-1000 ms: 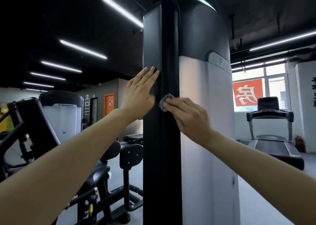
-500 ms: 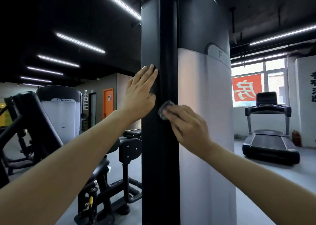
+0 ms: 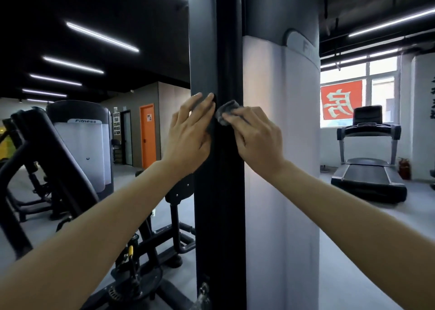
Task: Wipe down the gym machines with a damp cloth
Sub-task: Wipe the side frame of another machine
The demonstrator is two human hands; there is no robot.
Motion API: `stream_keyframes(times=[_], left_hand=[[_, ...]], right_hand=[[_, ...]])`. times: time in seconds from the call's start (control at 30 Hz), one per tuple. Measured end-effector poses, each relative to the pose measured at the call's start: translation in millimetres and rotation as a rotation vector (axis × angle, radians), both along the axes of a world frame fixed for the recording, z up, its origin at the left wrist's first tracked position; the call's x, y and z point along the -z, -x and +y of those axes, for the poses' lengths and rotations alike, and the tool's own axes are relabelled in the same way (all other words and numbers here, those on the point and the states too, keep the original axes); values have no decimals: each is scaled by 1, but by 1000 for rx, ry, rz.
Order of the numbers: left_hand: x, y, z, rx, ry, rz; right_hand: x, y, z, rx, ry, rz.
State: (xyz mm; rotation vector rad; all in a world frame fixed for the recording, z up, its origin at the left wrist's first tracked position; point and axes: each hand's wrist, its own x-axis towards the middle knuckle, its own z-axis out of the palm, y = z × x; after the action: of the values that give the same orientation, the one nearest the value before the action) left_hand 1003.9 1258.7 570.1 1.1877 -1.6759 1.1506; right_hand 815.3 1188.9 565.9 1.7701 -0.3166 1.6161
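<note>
Head view, from left to right: the left hand (image 3: 188, 140) lies flat on the machine's black column (image 3: 219, 215). Its fingers are straight and close together, pointing toward 1 o'clock, and the palm presses the column's left face as a brace. It holds nothing.

A second ago its fingertips stood well above the cloth. Now the grey cloth (image 3: 226, 115) sits at 3 o'clock of those fingertips, almost touching them. Measured against the top edge of the white panel (image 3: 282, 192), the left hand has slid down the column while the cloth has kept to much the same band. The stroke therefore looks short and local, worked over the column's front ridge rather than run along its length.

By my judgement this column is only partly wiped. The long stretch toward 6 o'clock and the white panel are yet to do.

The right hand (image 3: 256, 142) comes in from 5 o'clock. Its fingers curl over the bunched cloth, pinching it and pressing it to the column.
</note>
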Motion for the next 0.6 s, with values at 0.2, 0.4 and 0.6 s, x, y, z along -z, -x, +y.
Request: stream_keyframes(times=[0.2,0.4,0.6], left_hand=[[49,0,-6,25,-6,12],[102,-4,-7,85,-21,77],[141,-5,-5,85,-112,107]], right_hand=[[92,21,-12,2,63,214],[31,22,-3,-8,-20,142],[44,7,5,10,-111,25]])
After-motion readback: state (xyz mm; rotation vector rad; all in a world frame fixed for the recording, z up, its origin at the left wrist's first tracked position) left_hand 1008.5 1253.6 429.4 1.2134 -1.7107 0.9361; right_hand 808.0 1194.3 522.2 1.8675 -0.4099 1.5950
